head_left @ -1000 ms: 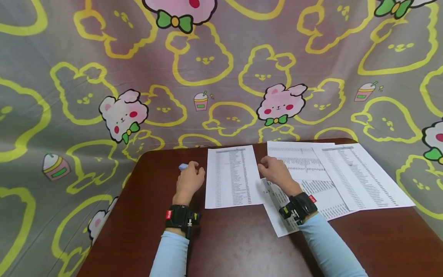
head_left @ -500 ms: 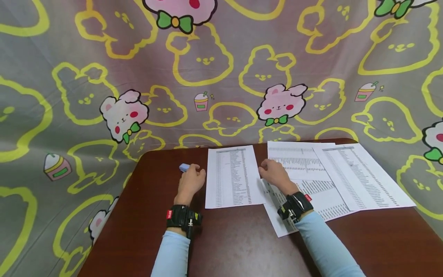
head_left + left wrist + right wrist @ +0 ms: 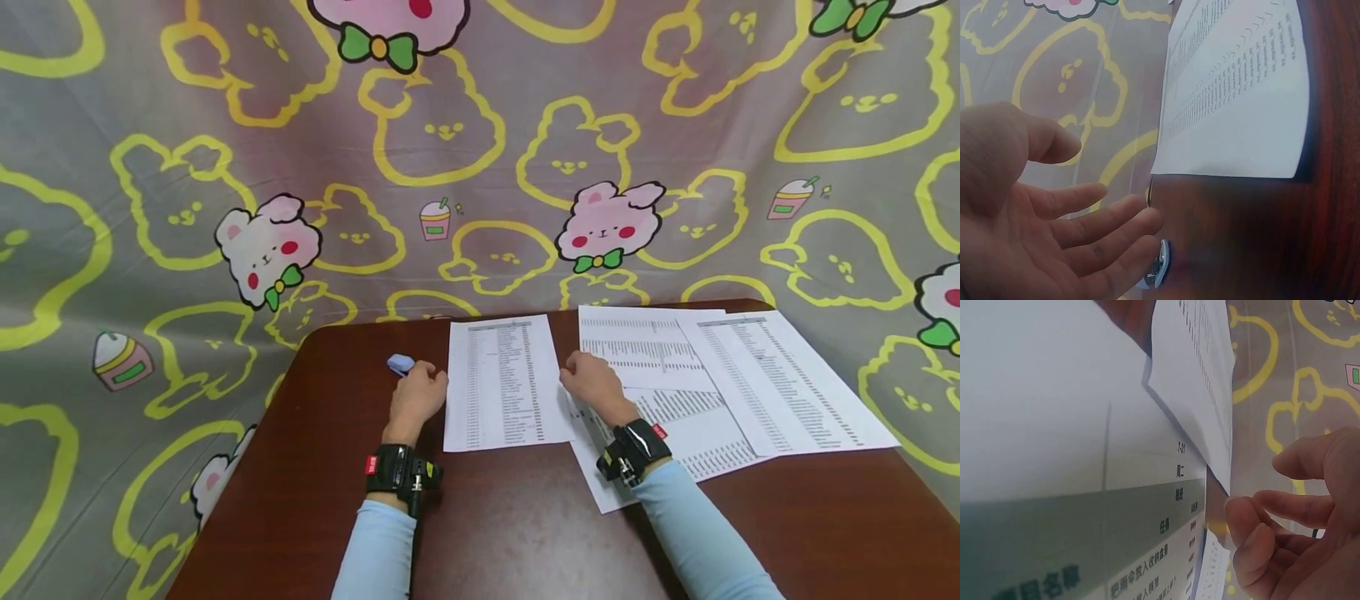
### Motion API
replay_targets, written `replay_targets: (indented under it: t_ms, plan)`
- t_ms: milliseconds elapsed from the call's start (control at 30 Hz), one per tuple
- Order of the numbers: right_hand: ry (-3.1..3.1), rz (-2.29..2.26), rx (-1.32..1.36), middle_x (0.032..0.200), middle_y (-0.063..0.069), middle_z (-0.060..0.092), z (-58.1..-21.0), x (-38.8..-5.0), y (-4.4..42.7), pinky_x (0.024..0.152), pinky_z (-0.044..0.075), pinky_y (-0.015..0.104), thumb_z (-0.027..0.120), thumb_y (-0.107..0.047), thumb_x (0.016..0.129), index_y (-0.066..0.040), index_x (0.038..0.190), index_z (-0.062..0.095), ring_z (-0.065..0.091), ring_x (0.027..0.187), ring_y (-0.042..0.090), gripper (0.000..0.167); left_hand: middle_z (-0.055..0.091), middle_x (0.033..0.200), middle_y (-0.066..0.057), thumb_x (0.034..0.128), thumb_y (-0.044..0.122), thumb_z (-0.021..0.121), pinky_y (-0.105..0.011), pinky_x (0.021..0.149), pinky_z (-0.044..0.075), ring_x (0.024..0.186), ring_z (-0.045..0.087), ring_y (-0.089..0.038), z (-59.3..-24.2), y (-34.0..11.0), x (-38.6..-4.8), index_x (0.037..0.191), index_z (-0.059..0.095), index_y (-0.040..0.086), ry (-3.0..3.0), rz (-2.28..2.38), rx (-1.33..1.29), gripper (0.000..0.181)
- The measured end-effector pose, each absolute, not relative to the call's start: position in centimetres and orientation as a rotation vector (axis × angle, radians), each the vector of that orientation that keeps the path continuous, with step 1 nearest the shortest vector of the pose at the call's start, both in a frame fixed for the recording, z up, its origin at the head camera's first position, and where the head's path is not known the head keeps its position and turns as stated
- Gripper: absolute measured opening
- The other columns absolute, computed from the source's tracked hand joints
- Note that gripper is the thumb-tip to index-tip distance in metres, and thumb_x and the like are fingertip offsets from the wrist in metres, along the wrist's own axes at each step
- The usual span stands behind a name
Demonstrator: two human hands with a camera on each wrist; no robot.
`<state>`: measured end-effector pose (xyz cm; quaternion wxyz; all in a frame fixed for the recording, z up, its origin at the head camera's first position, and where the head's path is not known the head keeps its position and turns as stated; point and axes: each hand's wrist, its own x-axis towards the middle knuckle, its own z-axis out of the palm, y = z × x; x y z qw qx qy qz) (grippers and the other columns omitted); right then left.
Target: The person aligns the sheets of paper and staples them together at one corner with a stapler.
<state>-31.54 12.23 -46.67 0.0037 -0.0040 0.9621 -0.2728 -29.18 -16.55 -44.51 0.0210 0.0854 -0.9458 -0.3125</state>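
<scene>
Just beyond the person's left hand (image 3: 417, 396) lies a small pale-blue object (image 3: 400, 363), partly hidden; overlapping white printed sheets (image 3: 780, 383) spread beneath and beyond the right hand (image 3: 594, 385). Both hands are empty, thumbs apart from loosely bent fingers. Between them, a single white printed page (image 3: 502, 383) lies on the glossy reddish-brown table (image 3: 517, 533), before grey cartoon-printed cloth (image 3: 480, 83).

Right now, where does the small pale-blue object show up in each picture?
Head view: the small pale-blue object is left of centre, just up and left of the left hand.
Left wrist view: near the bottom, about mid-width, by that hand's fingers.
Right wrist view: not in it.
Shared landmark: the yellow-outlined cloth, in all three.
</scene>
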Motion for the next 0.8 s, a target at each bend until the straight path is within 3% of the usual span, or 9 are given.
replay_targets:
  t_ms: [467,800]
  plan:
    - [2.976,-0.885,0.07,0.098,0.014,0.069,-47.17,-32.14,11.73,0.058,0.043,0.03,0.058,-0.025,0.092,-0.002,0.112,0.065,0.059,0.073,0.021,0.032,0.058,0.135,-0.023,0.0971,0.033,0.047,-0.054,0.095,0.045,0.117,0.058,-0.043,-44.84,-16.77,-29.4,0.133,0.053,0.002,-2.945,-0.965,0.284,0.048]
    - [2.982,-0.815,0.123,0.084,0.01,0.065,-47.63,-32.35,11.57,0.055,0.04,0.031,0.058,-0.025,0.091,-0.005,0.099,0.064,0.057,0.067,0.021,0.022,0.058,0.134,-0.024,0.0972,0.034,0.046,-0.054,0.095,0.045,0.117,0.058,-0.043,-44.83,-16.8,-29.56,0.133,0.053,0.001,-2.938,-1.002,0.27,0.049]
